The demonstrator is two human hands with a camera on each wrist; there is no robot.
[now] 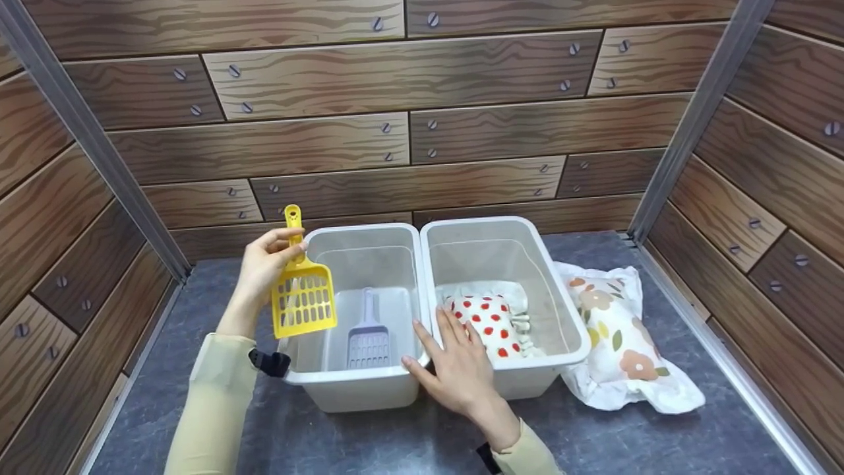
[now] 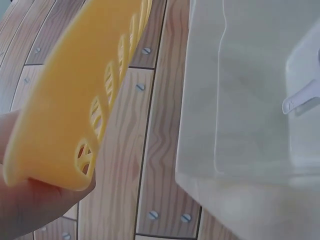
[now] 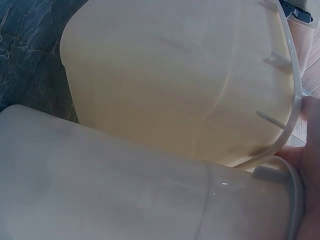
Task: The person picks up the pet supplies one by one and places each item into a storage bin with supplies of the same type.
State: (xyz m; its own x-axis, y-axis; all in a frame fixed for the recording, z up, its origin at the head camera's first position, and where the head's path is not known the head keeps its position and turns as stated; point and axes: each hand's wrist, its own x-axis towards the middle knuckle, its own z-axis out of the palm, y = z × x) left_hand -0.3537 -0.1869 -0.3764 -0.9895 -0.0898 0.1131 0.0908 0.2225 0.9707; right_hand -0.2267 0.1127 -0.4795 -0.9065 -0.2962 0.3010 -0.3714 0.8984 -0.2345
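My left hand (image 1: 260, 265) pinches the handle of a yellow slotted litter scoop (image 1: 305, 270), blade hanging down beside the left wall of a pale grey bin (image 1: 359, 378). Close up in the left wrist view, the yellow scoop (image 2: 62, 90) covers part of that hand. Inside the left bin lies a lilac litter scoop (image 1: 369, 332), handle pointing to the back. My right hand (image 1: 463, 375) rests with spread fingers over the front rims where the two bins meet. A small white cushion with red strawberries (image 1: 494, 323) lies in the right bin (image 1: 573, 353).
A white cushion with a flower print (image 1: 616, 336) lies on the dark table (image 1: 369, 442), against the right bin's outer side. Wood-patterned walls (image 1: 395, 72) close off the back and both sides. The two bins stand side by side.
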